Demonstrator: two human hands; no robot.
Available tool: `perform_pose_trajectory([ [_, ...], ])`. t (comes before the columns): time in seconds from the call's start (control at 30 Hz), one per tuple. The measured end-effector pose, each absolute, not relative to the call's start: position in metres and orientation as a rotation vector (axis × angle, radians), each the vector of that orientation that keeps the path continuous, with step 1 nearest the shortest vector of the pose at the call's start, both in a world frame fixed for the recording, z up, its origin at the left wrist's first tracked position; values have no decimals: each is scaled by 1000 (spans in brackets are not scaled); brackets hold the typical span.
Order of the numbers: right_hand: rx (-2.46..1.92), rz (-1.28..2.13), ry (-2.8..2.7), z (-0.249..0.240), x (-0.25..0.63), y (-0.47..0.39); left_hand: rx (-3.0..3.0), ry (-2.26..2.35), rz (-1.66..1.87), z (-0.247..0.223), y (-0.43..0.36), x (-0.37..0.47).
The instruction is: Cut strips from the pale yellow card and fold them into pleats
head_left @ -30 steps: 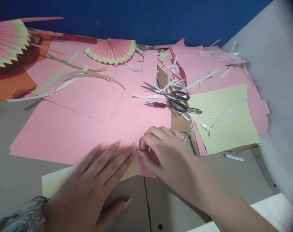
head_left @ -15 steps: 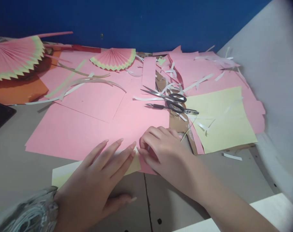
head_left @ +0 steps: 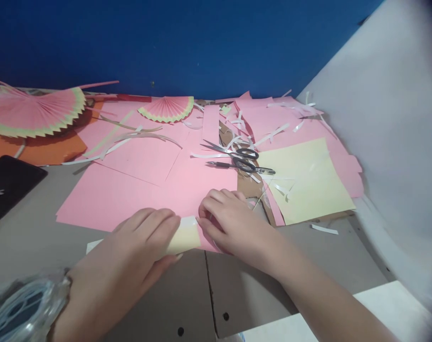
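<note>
A pale yellow strip with a white upper edge (head_left: 183,236) lies along the near edge of a large pink sheet (head_left: 145,194). My left hand (head_left: 141,242) is over the strip's left part, its fingers curled together on it and the thumb below the near edge. My right hand (head_left: 230,221) rests at the strip's right end, fingers bent and pressed together on the pink paper; anything between its fingertips is hidden. Beyond it lie black-handled scissors (head_left: 242,156) and a pen (head_left: 219,165).
Pleated pink and yellow fans, one large (head_left: 41,111) and one small (head_left: 166,109), stand at the back left. A dark flat device (head_left: 13,185) lies at far left. A yellow sheet (head_left: 305,185), paper scraps and brown cardboard (head_left: 248,185) lie right. A blue wall (head_left: 201,47) closes the back.
My left hand has curled its spread fingers and moved left along the strip, uncovering more of its right part. My right hand keeps nearly the same pose. The camera view has shifted.
</note>
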State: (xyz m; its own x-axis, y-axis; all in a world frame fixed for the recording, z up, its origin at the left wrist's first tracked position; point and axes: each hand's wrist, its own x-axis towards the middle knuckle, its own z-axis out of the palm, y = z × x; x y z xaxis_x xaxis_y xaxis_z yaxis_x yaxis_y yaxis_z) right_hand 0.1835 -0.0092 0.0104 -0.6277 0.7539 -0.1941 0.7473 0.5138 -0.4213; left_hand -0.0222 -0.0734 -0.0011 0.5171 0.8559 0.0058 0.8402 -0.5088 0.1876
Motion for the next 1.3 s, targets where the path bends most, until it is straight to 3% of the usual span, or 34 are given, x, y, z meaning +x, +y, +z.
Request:
perform_pose_trajectory([
  [0.77,-1223,634,-2759,13,193,-15,2504,1388,-56,7,-46,-5],
  [1.3,-1224,931,-2662,14,196,-13,2402,1352,-109,7,-40,-9],
])
